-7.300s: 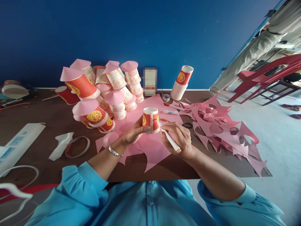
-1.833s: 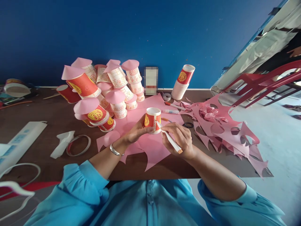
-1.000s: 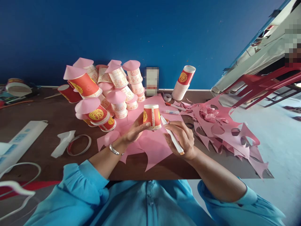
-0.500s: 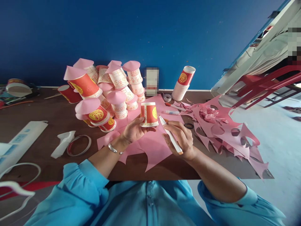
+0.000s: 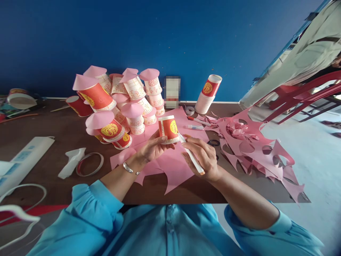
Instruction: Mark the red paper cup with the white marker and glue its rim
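Note:
A red paper cup (image 5: 167, 128) with a yellow emblem rests upside down in my left hand (image 5: 155, 146), thumb on its side and fingers beneath its rim. My right hand (image 5: 204, 156) is closed around a white marker pen (image 5: 194, 158) with an orange end. The pen's tip is at the lower right side of the cup; I cannot tell whether it touches. Under both hands lies pink paper (image 5: 176, 167). To the left stand several paper-cup towers with pink cone tops (image 5: 99, 120), some red, some white with drawn patterns.
A stack of paper cups (image 5: 208, 93) stands by the blue wall. Pink paper scraps (image 5: 255, 149) cover the right of the table. A glue stick (image 5: 194, 127), a red-and-white marker (image 5: 199, 121) and a tape roll (image 5: 189, 110) lie mid-table. A power strip (image 5: 25, 160) and a tape ring (image 5: 90, 164) are left.
The cup has tilted and turned slightly in my left hand, showing more of its yellow emblem. My right hand has brought the pen left, closer to the cup.

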`<state>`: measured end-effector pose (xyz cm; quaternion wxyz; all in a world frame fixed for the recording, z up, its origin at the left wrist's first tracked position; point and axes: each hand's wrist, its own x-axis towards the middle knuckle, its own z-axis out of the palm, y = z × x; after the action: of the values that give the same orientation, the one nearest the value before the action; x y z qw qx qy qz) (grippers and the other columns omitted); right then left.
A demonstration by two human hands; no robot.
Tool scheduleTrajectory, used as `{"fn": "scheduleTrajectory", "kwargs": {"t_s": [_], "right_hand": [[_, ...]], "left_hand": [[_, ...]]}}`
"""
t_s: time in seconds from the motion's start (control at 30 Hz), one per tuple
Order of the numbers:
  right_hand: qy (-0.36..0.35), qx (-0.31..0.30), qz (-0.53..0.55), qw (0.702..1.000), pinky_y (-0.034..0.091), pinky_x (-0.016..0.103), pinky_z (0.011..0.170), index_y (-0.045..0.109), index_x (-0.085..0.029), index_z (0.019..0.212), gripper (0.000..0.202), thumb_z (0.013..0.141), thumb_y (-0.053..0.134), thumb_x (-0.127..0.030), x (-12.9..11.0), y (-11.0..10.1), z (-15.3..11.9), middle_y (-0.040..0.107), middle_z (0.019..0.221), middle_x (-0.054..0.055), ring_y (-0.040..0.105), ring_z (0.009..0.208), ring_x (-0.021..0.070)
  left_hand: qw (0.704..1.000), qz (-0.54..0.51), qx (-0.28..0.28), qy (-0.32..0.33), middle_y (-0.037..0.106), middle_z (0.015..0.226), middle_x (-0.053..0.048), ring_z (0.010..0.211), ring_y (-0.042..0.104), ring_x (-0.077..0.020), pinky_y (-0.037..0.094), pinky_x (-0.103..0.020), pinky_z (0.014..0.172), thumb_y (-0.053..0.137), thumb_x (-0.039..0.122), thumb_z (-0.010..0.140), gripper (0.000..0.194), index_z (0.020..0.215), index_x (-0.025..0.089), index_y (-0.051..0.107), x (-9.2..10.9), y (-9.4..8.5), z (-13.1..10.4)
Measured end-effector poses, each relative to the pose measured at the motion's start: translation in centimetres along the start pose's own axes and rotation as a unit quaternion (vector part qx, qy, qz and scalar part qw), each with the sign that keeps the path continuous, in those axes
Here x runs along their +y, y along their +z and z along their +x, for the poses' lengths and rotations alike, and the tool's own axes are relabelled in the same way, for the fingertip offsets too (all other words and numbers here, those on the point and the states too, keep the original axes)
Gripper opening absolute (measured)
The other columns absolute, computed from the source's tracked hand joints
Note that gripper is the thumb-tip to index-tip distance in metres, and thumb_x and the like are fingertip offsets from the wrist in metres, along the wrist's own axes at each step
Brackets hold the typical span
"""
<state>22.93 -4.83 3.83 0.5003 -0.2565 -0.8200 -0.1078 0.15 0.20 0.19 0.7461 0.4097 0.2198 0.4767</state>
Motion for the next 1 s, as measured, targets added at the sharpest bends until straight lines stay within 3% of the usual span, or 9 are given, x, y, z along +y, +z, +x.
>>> {"fn": "scheduleTrajectory", "kwargs": {"t_s": [0.23,0.47,0.63,0.8,1.0], "right_hand": [[-0.009,0.022,0.015,1.0,0.072,0.036,0.077,0.07,-0.019,0.137,0.023,0.114,0.066,-0.021,-0.2,0.1,0.5,0.082,0.097,0.008,0.083,0.082,0.0225],[-0.009,0.037,0.022,0.999,0.074,0.039,0.081,0.069,-0.017,0.141,0.033,0.108,0.068,-0.015,-0.2,0.2,0.3,0.083,0.097,0.007,0.082,0.08,0.0225],[-0.006,0.027,0.012,1.0,0.075,0.039,0.08,0.067,-0.018,0.143,0.035,0.108,0.066,-0.015,-0.2,0.3,0.4,0.084,0.099,0.009,0.085,0.084,0.0246],[-0.009,0.03,0.011,0.999,0.073,0.036,0.079,0.069,-0.019,0.133,0.026,0.108,0.068,-0.011,-0.3,0.2,0.7,0.084,0.097,0.008,0.084,0.081,0.0224],[-0.008,0.037,0.007,0.999,0.071,0.033,0.071,0.069,-0.021,0.124,0.017,0.109,0.07,-0.013,-0.5,0.0,1.1,0.082,0.092,0.004,0.084,0.077,0.0202]], "left_hand": [[0.999,0.044,0.017,-0.007,0.083,0.099,-0.002,0.088,0.077,-0.0198,0.062,-0.033,0.08,0.097,0.042,0.087,0.042,0.12,0.025,0.078,-0.2,-0.3,0.0],[0.997,0.078,0.014,0.001,0.081,0.1,-0.001,0.094,0.074,-0.0221,0.06,-0.035,0.083,0.095,0.045,0.087,0.061,0.143,0.03,0.075,0.1,0.6,-0.2],[0.995,0.099,0.027,0.0,0.08,0.109,-0.004,0.1,0.074,-0.0239,0.059,-0.038,0.088,0.097,0.046,0.086,0.046,0.124,0.027,0.079,0.1,0.7,-0.4],[0.994,0.113,0.005,0.001,0.08,0.105,-0.005,0.099,0.074,-0.0247,0.059,-0.039,0.09,0.095,0.047,0.089,0.037,0.114,0.023,0.08,-0.3,0.2,-0.2],[0.998,0.057,0.002,-0.014,0.087,0.109,-0.005,0.102,0.082,-0.0274,0.063,-0.041,0.092,0.095,0.041,0.086,0.049,0.13,0.025,0.079,-0.3,-0.2,-0.1]]}}
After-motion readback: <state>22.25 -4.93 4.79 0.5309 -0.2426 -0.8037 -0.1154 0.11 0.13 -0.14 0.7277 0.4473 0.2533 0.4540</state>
